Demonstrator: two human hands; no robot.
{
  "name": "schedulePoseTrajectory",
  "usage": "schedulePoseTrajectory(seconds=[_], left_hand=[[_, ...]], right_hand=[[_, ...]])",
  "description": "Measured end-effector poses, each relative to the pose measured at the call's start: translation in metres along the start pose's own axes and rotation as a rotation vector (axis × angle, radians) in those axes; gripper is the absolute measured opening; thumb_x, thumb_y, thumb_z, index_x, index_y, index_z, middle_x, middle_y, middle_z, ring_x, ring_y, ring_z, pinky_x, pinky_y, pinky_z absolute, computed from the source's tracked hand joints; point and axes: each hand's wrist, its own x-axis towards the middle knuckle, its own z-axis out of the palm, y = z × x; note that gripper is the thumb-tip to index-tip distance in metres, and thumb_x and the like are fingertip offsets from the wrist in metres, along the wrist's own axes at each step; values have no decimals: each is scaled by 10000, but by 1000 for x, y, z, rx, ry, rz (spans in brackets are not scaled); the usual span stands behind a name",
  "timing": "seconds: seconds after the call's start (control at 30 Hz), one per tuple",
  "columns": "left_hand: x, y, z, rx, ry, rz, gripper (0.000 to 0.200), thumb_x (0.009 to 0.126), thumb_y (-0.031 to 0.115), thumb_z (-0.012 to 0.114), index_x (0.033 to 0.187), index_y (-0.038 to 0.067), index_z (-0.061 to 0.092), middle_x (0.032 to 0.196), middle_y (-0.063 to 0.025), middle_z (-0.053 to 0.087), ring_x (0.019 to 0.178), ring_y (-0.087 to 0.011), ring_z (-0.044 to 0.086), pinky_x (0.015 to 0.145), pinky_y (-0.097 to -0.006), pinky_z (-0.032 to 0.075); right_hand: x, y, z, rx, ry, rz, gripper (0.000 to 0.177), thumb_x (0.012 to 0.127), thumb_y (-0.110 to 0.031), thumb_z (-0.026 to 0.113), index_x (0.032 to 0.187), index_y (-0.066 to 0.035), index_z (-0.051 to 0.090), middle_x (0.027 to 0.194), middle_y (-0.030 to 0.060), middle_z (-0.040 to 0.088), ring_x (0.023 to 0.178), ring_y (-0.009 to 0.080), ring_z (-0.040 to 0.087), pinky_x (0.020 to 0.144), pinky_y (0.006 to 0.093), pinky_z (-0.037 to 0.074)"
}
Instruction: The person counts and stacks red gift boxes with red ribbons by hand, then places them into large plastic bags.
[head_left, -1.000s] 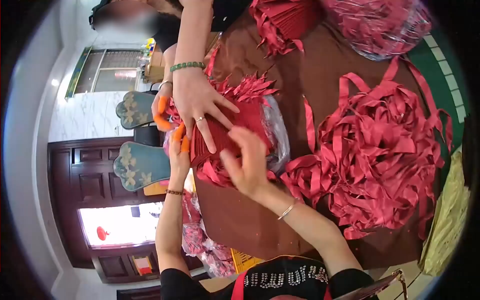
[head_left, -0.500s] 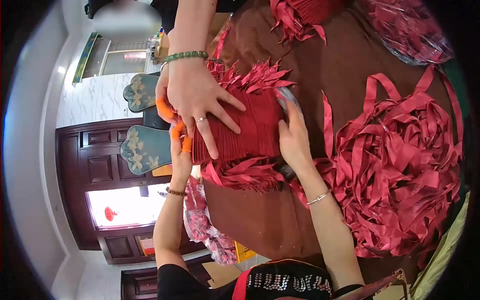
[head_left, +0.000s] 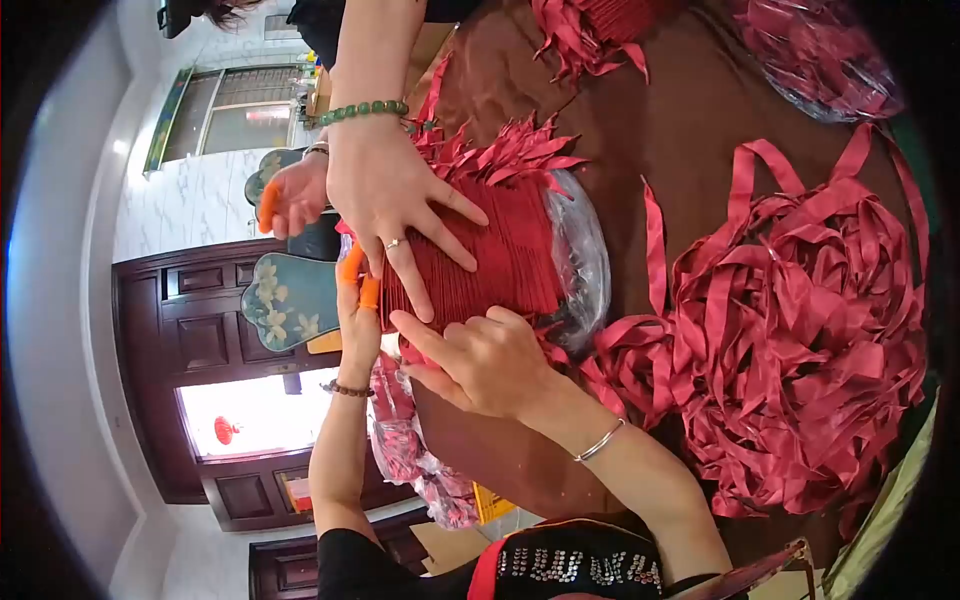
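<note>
A bundle of dark red ribbons (head_left: 505, 245), packed in close parallel folds with loose ends at both sides, lies on clear plastic (head_left: 582, 265). My left hand (head_left: 360, 300), with orange finger covers and a brown bead bracelet, grips the bundle's left edge. My right hand (head_left: 485, 362), wearing a silver bangle, is over the lower side with index finger and thumb apart, holding nothing visible. A co-worker's hand (head_left: 385, 190) with a green bead bracelet presses flat on the bundle. The co-worker's other hand (head_left: 297, 195), one finger covered in orange, is raised beside it.
Loose red ribbons (head_left: 790, 340) are heaped on the brown cloth (head_left: 500, 430) at the right. Another red bundle (head_left: 610, 25) and a plastic bag of red ribbons (head_left: 825, 60) lie at the top. Pink wrapped packs (head_left: 445, 490) are at lower left, near a blue-green chair (head_left: 290, 300).
My right hand has left the bundle's right end and moved left to its lower side, uncovering the plastic. The co-worker's orange-covered hand has lifted off to the left.
</note>
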Motion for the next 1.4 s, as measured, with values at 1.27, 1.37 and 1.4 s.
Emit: schedulePoseTrajectory(seconds=[1.27,1.37,1.4], left_hand=[[-4,-4,-3,-29,37,-48,313,927,56,374,1212,-37,461,1084,-31,417,1053,-134,425,932,-224,301],[-4,-4,-3,-39,46,-48,308,933,63,377,1214,-31,462,1073,-25,414,1043,-129,426,927,-220,302],[-5,-5,-5,-38,37,-50,307,937,70,380,1215,-28,463,1070,-23,413,1040,-126,426,927,-218,302]], right_hand=[[-31,57,-10,-135,37,451,287,887,-270,515,1007,-36,630,711,106,642,640,257,609,600,361,434],[-31,62,-8,-129,144,557,277,901,-222,491,1075,-26,583,816,156,646,706,300,612,654,406,461],[-31,66,-8,-162,115,613,298,867,-98,477,1148,-8,521,974,186,601,797,331,602,710,432,477]])
